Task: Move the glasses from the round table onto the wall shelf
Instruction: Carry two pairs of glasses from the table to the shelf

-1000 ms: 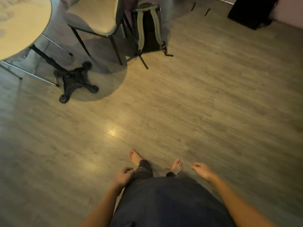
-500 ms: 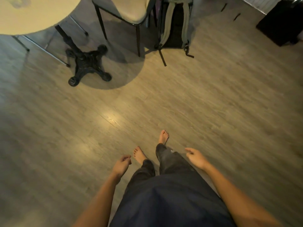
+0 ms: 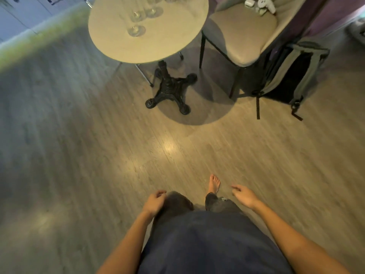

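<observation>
We look down at the round table (image 3: 150,42), where the glasses (image 3: 136,30) stand upright near its far edge, stems vertical. Only their clear bases read well; the bowls are cut off by the top of the frame, so we cannot count them surely. Our left hand (image 3: 155,201) hangs loosely curled and empty, our right hand (image 3: 245,195) relaxed with fingers apart, both well apart from the table.
</observation>
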